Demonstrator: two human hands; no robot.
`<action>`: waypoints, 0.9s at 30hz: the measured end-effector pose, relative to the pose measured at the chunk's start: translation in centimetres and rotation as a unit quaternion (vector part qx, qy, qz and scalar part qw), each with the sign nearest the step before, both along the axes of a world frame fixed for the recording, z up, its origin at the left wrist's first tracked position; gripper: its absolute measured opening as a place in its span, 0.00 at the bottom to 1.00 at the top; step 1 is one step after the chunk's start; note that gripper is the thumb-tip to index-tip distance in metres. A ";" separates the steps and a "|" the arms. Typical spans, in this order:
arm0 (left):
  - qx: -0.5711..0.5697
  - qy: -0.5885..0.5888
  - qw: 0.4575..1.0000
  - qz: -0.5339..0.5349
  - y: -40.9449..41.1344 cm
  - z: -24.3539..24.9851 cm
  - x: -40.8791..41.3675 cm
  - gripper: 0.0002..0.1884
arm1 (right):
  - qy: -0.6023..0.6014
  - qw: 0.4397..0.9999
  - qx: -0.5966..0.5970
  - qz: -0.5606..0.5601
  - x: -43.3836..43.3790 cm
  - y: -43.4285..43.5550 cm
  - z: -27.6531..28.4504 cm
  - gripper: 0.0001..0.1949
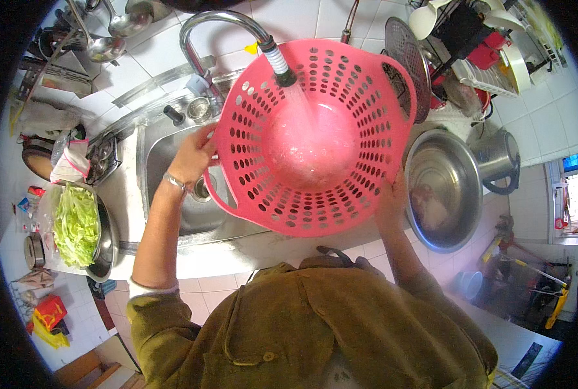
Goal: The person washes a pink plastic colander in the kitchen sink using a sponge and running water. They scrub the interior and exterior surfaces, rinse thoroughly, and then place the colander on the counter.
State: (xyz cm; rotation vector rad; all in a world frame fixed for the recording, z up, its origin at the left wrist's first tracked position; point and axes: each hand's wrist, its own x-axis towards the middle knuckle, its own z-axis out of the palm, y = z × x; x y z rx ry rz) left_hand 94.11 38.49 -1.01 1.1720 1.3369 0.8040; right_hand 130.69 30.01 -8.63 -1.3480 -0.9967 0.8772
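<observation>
A pink plastic colander basket (pixel 313 209) with two loop handles is held tilted under the faucet (pixel 216 17), over the stainless steel sink (pixel 157 150). Water (pixel 302 104) streams from the black-tipped nozzle (pixel 283 73) onto its solid bottom. My left hand (pixel 194 155) grips the left rim by the handle, with some fingers hidden behind the wall. On the basket's lower right side is my right hand (pixel 391 197), blurred and partly hidden by the rim. No food shows inside the basket.
A large steel basin (pixel 418 228) stands at the right before a metal kettle (pixel 498 158). Leafy lettuce (pixel 77 226) lies over a metal bowl (pixel 108 243) at the left. Ladles (pixel 105 48) hang upper left; a dish rack (pixel 483 78) is upper right.
</observation>
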 end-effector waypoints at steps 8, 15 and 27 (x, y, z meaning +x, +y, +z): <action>-0.063 -0.125 0.984 0.111 -2.1 -6.8 -2.2 0.21 | -0.210 0.975 0.071 0.034 -0.4 1.3 4.2 0.27; -0.067 -0.091 0.989 0.100 -0.8 -5.4 -3.2 0.20 | -0.137 0.986 0.046 0.085 -1.6 2.2 9.3 0.29; 0.254 0.650 0.668 -0.258 2.8 -2.0 7.5 0.14 | -0.311 0.949 0.034 0.039 0.6 1.3 4.6 0.27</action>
